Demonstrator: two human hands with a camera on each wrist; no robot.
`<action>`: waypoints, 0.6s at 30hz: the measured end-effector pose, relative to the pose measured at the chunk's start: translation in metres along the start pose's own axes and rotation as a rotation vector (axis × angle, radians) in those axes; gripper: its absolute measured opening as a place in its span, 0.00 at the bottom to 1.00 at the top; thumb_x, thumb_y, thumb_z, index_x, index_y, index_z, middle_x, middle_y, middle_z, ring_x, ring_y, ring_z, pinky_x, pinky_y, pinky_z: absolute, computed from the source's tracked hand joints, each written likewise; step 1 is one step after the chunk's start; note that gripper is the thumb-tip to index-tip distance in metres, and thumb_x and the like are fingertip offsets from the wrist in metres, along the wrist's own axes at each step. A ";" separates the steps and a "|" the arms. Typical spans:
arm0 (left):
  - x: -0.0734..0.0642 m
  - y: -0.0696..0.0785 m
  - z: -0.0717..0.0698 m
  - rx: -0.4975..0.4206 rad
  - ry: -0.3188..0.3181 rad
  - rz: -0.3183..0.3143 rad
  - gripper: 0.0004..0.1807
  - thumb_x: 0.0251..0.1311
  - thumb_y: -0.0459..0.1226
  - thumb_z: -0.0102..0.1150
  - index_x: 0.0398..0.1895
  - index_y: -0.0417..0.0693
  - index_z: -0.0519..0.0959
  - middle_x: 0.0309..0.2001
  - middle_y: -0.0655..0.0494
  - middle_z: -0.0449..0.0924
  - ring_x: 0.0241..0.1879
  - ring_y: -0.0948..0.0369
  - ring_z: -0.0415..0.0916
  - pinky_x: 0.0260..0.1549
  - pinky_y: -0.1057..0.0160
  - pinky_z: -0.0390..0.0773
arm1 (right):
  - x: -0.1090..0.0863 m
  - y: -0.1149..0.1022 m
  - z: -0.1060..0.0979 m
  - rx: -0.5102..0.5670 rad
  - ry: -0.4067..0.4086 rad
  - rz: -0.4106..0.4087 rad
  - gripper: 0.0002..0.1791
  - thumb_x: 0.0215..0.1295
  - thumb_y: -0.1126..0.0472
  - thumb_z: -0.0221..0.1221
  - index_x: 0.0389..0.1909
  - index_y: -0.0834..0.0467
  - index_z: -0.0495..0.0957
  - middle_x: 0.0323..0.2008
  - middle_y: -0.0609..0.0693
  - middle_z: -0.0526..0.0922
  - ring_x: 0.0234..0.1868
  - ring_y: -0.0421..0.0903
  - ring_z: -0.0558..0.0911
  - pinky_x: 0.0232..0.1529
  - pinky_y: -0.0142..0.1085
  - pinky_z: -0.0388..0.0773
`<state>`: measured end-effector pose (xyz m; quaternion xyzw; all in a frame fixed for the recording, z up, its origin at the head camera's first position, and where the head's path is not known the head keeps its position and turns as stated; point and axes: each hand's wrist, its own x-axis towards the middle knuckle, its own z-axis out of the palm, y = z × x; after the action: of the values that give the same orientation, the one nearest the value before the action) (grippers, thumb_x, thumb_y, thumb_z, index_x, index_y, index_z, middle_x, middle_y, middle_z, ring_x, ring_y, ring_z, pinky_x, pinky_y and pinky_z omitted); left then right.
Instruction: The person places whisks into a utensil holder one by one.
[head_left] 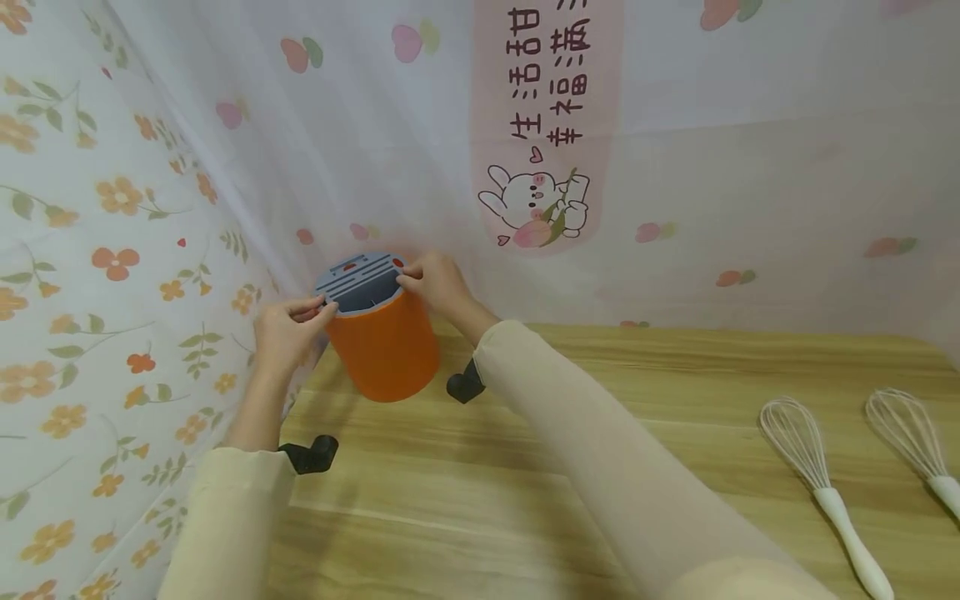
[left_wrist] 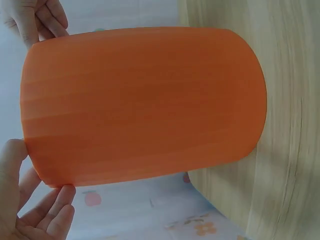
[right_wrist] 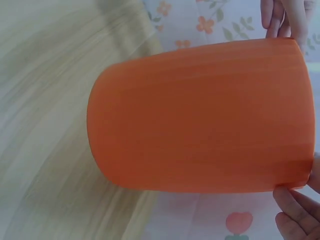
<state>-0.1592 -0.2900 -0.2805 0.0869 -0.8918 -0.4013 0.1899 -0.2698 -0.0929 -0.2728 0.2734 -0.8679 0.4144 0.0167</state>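
An orange knife holder [head_left: 386, 350] with a grey slotted top [head_left: 360, 275] stands at the far left of the wooden table, near the corner of the cloth walls. An open compartment shows at the front of its top. My left hand [head_left: 288, 329] pinches the left side of the rim between thumb and fingers. On the opposite side, my right hand [head_left: 442, 287] grips the rim the same way. The holder's orange wall [left_wrist: 145, 105] fills much of the left wrist view, and its smooth side [right_wrist: 205, 120] also dominates the right wrist view.
Two whisks with white handles lie on the right of the table, one nearer whisk [head_left: 828, 492] and one farther right [head_left: 911, 437]. A printed cloth [head_left: 712, 167] hangs behind the table [head_left: 450, 517], and a flowered cloth [head_left: 112, 275] hangs along the left.
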 end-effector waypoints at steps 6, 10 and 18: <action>-0.016 0.008 0.017 -0.036 -0.013 0.058 0.22 0.57 0.45 0.60 0.49 0.37 0.78 0.47 0.39 0.77 0.45 0.50 0.77 0.34 0.76 0.76 | -0.027 0.012 -0.010 0.031 0.018 0.032 0.13 0.60 0.60 0.60 0.45 0.60 0.80 0.42 0.51 0.82 0.38 0.44 0.77 0.37 0.27 0.74; -0.026 0.017 0.030 -0.018 0.002 0.115 0.19 0.56 0.42 0.62 0.46 0.37 0.80 0.40 0.39 0.80 0.41 0.49 0.79 0.25 0.81 0.72 | -0.048 0.022 -0.020 0.030 0.059 0.043 0.14 0.59 0.59 0.61 0.45 0.59 0.81 0.45 0.52 0.81 0.47 0.47 0.77 0.44 0.32 0.76; -0.043 0.042 0.041 -0.021 -0.039 0.198 0.18 0.56 0.40 0.62 0.45 0.36 0.81 0.39 0.40 0.81 0.39 0.50 0.80 0.28 0.76 0.77 | -0.087 0.025 -0.047 0.051 0.147 0.034 0.12 0.58 0.59 0.63 0.41 0.60 0.83 0.36 0.52 0.84 0.34 0.46 0.78 0.27 0.28 0.69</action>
<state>-0.1372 -0.2210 -0.2853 -0.0116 -0.8953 -0.3914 0.2124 -0.2173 -0.0055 -0.2821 0.2277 -0.8579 0.4557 0.0662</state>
